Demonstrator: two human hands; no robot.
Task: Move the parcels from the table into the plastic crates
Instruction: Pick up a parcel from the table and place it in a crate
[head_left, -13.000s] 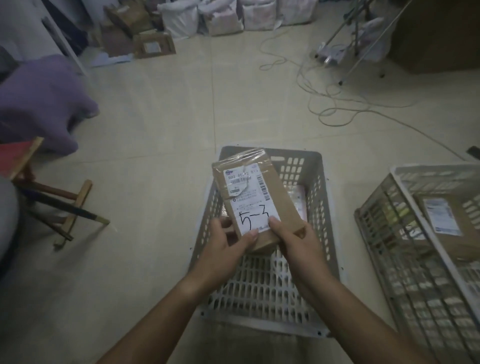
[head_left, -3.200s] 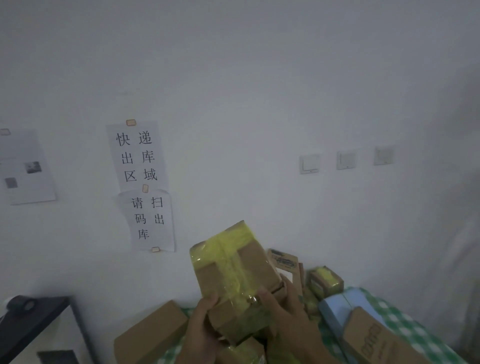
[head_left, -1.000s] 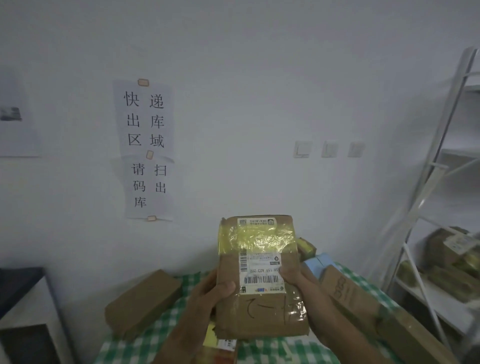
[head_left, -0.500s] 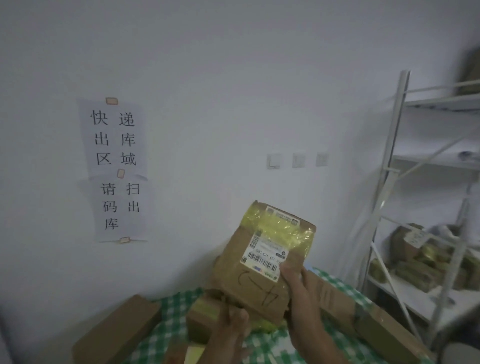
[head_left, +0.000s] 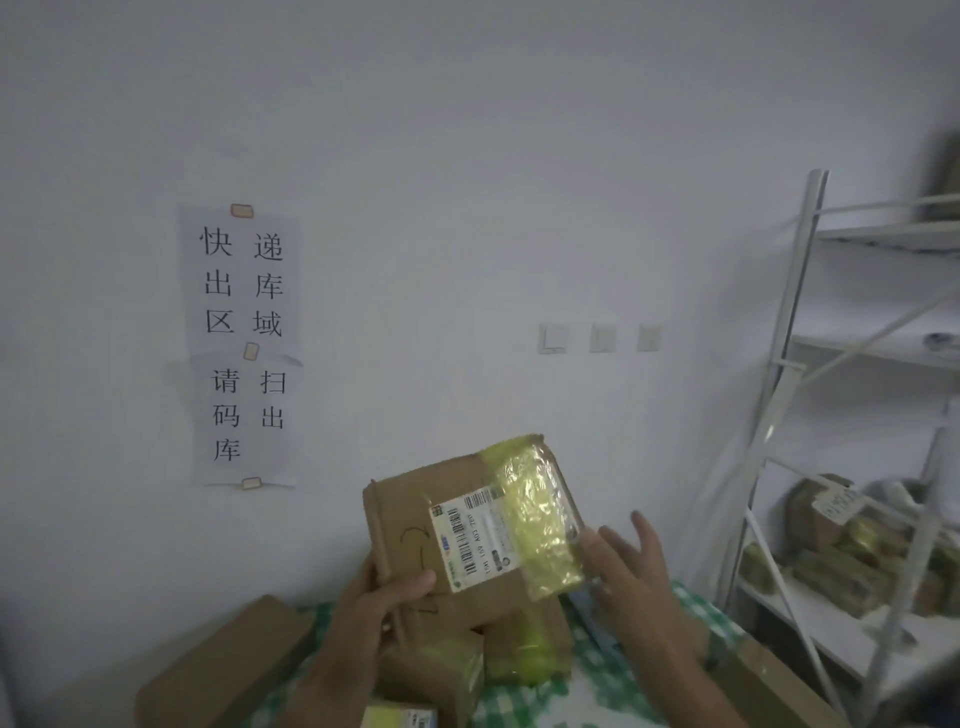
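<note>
Above the table (head_left: 613, 680), in front of the white wall, a parcel (head_left: 470, 525) is held up tilted, its label and yellow tape facing the camera. The left hand (head_left: 382, 603) grasps its lower left corner, thumb across the front and fingers behind. The right hand (head_left: 631, 561) is released, fingers spread, beside the taped edge; whether it touches the parcel cannot be told.

The parcel seems to hang from one corner grip alone. If so, its weight pulls on the far side, so it could swing down or slip out of the thumb's pinch, more so if the person turns quickly. It would land on the boxes (head_left: 467, 660) piled below, perhaps knocking one off the checked cloth. The glossy tape offers the right hand a slick hold if it closes there rather than on bare cardboard.

No crate is in view, so the person must turn away from the table. The shelf (head_left: 795, 364) stands near on the right, and a wide swing that way could clip its upright.
</note>
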